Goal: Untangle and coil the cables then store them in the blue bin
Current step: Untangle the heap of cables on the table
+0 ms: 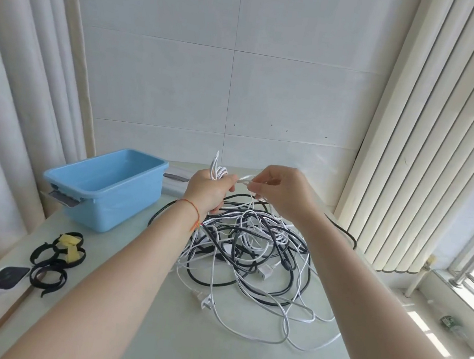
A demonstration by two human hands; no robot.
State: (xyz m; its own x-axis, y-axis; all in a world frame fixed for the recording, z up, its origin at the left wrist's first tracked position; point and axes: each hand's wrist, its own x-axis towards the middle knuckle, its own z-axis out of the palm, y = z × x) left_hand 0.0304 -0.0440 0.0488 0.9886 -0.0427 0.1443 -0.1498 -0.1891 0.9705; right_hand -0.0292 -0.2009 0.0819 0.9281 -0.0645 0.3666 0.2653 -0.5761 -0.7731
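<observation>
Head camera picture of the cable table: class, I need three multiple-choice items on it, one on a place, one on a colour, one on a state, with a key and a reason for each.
1. Where does the blue bin stand, seen from the tangle of cables?
A. to its left
B. to its right
C. on top of it

2. What colour is the cable that both hands hold?
A. black
B. white
C. red

3. What does the bin hold?
A. one coiled cable
B. the cable ties
C. nothing visible

Key:
1 A, the bin stands at the table's left, the tangle in the middle.
2 B, the left hand grips a white cable bunch and the right hand pinches its strand.
3 C, its inside shows only bare blue; the black cable ties lie on the table.
</observation>
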